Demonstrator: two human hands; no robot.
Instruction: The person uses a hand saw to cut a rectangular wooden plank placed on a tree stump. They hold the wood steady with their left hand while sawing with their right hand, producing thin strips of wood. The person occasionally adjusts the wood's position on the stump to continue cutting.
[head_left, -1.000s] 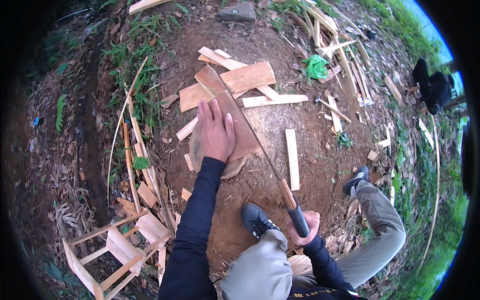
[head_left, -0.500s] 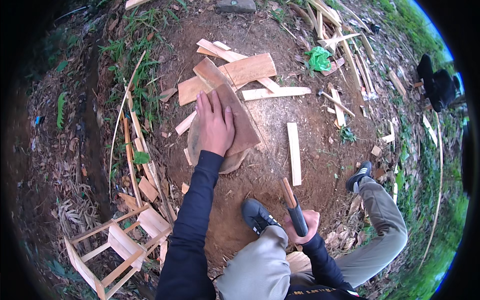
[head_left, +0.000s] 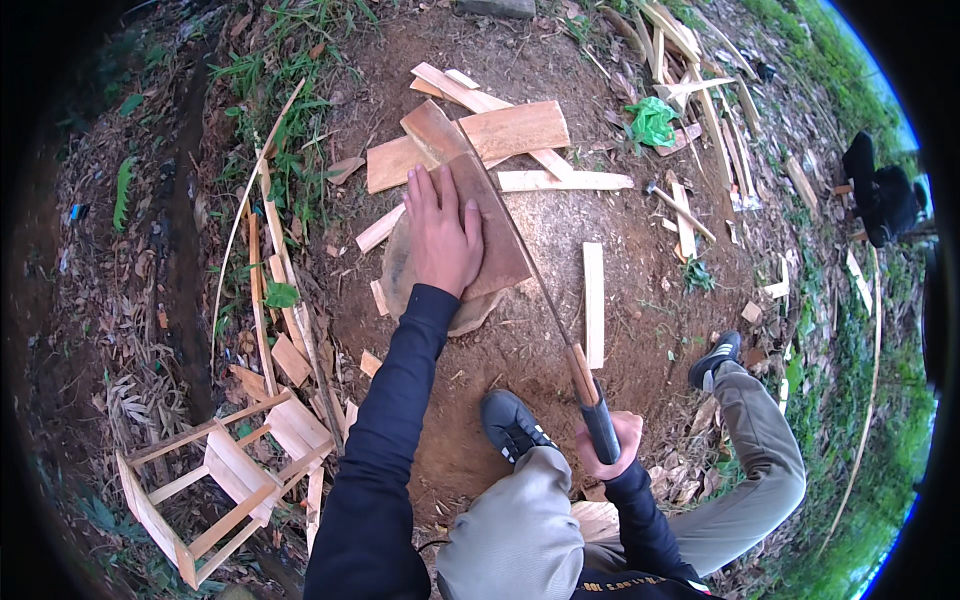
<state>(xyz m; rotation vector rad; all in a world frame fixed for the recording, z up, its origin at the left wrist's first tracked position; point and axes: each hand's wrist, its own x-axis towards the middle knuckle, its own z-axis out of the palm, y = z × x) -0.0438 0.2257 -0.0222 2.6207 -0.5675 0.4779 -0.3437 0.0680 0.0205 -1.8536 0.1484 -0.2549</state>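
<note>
My left hand (head_left: 443, 237) lies flat, fingers stretched out, on a brown wooden board (head_left: 500, 250). That board rests on a round tree stump (head_left: 398, 270), whose top shows at its left and lower sides. My right hand (head_left: 622, 440) is closed round the dark-wrapped handle of a saw (head_left: 548, 297), below and right of the stump. The long thin blade, seen almost edge-on, runs up and left along the board's right edge. Beyond my left fingertips, a wide plank (head_left: 515, 130) lies crosswise with other pieces of wood.
A hammer (head_left: 685, 212) lies on the ground to the right, below a green plastic bag (head_left: 652, 122). One pale strip (head_left: 594, 305) lies right of the saw. At the lower left stands a wooden frame (head_left: 225, 470). Scrap wood (head_left: 690, 60) is heaped at the upper right.
The saw blade shows more plainly along the board's edge, its angle slightly changed. My left hand stays flat on the board. The whole view has shifted a little.
</note>
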